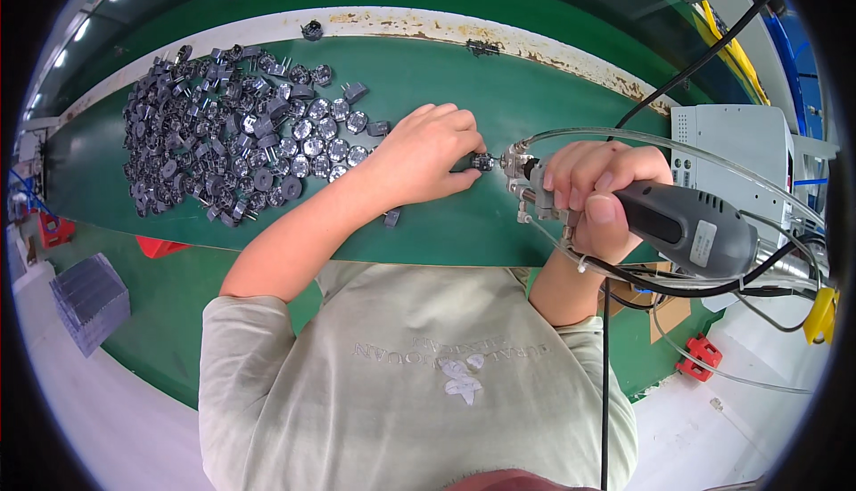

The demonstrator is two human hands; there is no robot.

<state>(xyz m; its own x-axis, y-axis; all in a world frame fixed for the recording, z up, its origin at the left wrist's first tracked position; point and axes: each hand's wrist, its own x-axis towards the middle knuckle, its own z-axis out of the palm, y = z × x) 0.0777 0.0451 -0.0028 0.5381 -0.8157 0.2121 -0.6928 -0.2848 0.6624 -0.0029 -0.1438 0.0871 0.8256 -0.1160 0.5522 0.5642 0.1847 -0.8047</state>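
A small dark plug part sits at the right of the left hand, just above the green bench. The left hand has a narrow grip, thumb and fingertips pinching the part from the near and far sides. Right beside the part, on its right, is the metal nose of a grey hand tool; whether nose and part touch is too small to tell. The right hand is wrapped around the front of the tool, with fingers on the far side and thumb on the near side, and the tool's body slants from there toward the near right.

A clear hose arcs over the right hand from the nose to the right. To the left of the left hand, a big loose pile of dark plugs covers the left part of the bench, some with their metal pins showing. One loose plug lies near the bench's near edge, just beside the left wrist. A worn white ledge runs along the far side, with another plug on it. A white machine box stands at the far right. On the floor at the near left is a grey-blue box.
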